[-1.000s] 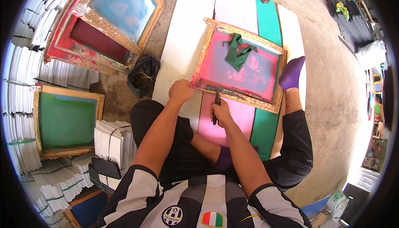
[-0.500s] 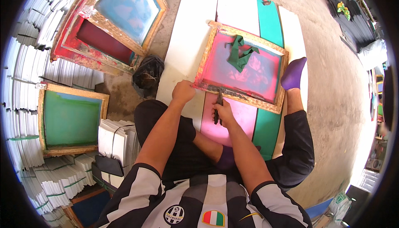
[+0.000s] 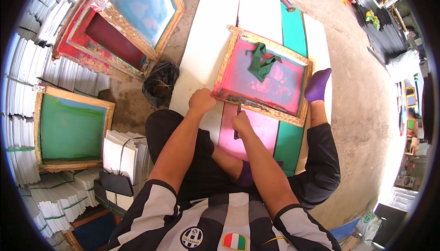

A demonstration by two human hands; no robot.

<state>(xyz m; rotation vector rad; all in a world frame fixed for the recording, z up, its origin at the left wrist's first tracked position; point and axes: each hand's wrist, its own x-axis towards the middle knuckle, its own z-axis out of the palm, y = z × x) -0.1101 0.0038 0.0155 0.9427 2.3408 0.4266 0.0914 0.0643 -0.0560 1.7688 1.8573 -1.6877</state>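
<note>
A wooden-framed printing screen (image 3: 221,74), its mesh stained pink and blue, lies on long coloured boards before me. My left hand (image 3: 201,101) is closed in a fist at its near left corner; what the fingers hold, if anything, is hidden. Black-handled pliers (image 3: 236,134) are gripped in my right hand (image 3: 241,122), with their tip at the screen's near wooden edge. A crumpled dark green cloth (image 3: 261,68) rests on the mesh, beyond both hands. My foot in a purple sock (image 3: 317,85) is beside the screen's right edge.
More screens lean at the left: a blue one (image 3: 112,15), a red one (image 3: 75,45) and a green one (image 3: 73,129). Bundled white sheets (image 3: 20,77) line that side. A black plastic bag (image 3: 160,82) sits by the boards. Concrete floor (image 3: 357,127) stretches right.
My right hand has turned around the pliers, so their handles show less and stand more upright. The left hand stays at the corner. The whole view has shifted slightly.
</note>
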